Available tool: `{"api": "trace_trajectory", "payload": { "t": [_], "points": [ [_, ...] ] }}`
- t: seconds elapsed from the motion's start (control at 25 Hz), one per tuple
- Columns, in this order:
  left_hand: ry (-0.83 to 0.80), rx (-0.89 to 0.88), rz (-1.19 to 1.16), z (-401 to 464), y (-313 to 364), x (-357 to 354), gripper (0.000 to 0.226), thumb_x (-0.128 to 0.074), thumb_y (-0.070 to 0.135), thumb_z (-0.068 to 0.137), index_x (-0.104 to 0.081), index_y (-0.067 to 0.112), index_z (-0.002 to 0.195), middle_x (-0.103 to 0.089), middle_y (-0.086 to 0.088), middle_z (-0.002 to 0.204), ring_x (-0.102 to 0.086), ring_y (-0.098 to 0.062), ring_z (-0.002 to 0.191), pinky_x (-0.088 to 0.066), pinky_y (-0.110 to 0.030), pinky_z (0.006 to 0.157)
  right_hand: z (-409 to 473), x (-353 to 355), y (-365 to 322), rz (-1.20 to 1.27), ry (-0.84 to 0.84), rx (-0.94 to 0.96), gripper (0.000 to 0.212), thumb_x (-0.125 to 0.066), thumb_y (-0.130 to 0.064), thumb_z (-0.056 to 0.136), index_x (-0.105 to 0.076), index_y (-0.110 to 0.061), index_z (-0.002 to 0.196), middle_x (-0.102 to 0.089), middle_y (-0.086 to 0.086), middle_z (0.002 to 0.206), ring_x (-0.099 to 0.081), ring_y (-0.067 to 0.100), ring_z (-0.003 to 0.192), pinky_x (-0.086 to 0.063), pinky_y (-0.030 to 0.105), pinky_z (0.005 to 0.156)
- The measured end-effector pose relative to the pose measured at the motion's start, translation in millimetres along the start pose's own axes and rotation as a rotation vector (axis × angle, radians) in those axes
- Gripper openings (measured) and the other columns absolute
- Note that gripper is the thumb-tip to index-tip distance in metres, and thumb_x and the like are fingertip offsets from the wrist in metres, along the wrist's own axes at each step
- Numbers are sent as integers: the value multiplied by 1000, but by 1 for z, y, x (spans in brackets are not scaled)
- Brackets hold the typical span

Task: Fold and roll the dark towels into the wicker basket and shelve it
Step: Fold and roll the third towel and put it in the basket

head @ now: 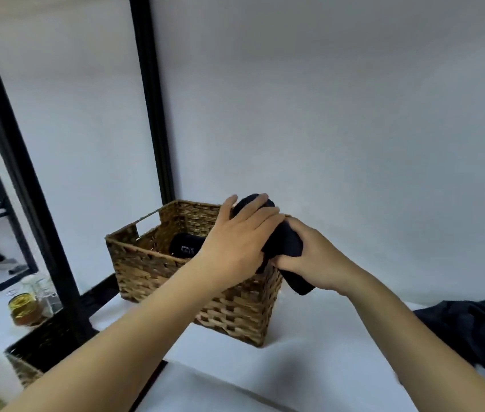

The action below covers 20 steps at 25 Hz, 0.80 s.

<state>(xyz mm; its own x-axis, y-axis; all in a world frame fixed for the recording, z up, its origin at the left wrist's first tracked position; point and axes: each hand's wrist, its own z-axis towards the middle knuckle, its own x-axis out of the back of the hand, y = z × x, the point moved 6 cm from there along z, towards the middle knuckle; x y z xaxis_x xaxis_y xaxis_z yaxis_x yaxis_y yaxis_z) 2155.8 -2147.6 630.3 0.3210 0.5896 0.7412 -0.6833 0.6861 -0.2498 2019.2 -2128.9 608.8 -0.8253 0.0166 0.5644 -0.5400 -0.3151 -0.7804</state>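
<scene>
Plain pale grey wall (324, 99) behind, evenly and softly lit, a white surface (309, 352) below it, a black metal shelving frame (152, 99) standing at left with white shelves, glass jars (27, 307) low on one shelf, and a woven basket (27, 370) underneath.

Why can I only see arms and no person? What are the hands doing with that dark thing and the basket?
The camera sits on the person's head and looks down, so you see only their arms. The left hand and right hand together hold a rolled dark towel over the wicker basket. Another rolled towel already lies inside it. The basket stands on a white surface. More dark cloth lies at the right. Lower left, glass jars sit beside a black frame.
</scene>
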Motion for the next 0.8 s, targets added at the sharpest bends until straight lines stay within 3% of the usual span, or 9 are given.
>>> {"api": "trace_trajectory", "payload": {
  "t": [0.08,0.2,0.4,0.48,0.6,0.72,0.8],
  "points": [
    [-158,-53,55,5,-37,-6,67,-68,36,83,-47,21,145,-55,3,143,-41,-21,141,-33,-47,111,23,-9,-10,-256,-43,57,60,-70,-28,79,-47,-43,133,-62,-16,111,-62,7,94,-57,34,79],
    [-293,-8,28,8,-92,-15,65,-65,43,83,-45,21,141,-58,4,128,-51,-19,117,-44,-38,93,57,-25,-27,-686,6,161,64,-64,-42,82,-37,-48,140,-58,-19,111,-59,9,92,-53,32,73],
    [-459,121,-157,-1,-178,-49,43,-65,39,85,-50,25,122,-58,7,106,-52,-13,92,-47,-32,75,121,-42,-16,-772,113,-21,52,-61,-68,76,-46,-36,113,-59,-16,100,-60,10,84,-56,36,71],
    [-547,181,-264,-9,-204,-71,35,-69,37,85,-52,26,113,-60,8,100,-57,-14,88,-49,-31,72,141,-60,-2,-693,36,-109,49,-65,-62,77,-46,-31,109,-58,-13,96,-58,10,81,-54,35,67],
    [-740,260,-384,-18,-239,-109,38,-76,33,82,-49,31,108,-60,9,101,-58,-13,90,-49,-33,75,171,-96,15,-592,-107,-185,51,-71,-46,76,-48,-24,116,-60,-6,97,-61,14,81,-54,36,67],
    [-972,298,-399,-26,-262,-141,50,-81,33,79,-50,29,118,-59,4,114,-58,-18,102,-50,-39,90,199,-124,27,-625,-247,-284,49,-71,-45,79,-51,-20,116,-62,0,102,-63,18,83,-51,35,67],
    [-1123,300,-382,-35,-270,-160,54,-82,33,80,-50,26,122,-57,3,122,-56,-20,110,-49,-42,99,214,-143,41,-603,-394,-409,51,-70,-44,82,-51,-17,120,-61,5,110,-72,23,81,-59,38,72]
  ]
}}
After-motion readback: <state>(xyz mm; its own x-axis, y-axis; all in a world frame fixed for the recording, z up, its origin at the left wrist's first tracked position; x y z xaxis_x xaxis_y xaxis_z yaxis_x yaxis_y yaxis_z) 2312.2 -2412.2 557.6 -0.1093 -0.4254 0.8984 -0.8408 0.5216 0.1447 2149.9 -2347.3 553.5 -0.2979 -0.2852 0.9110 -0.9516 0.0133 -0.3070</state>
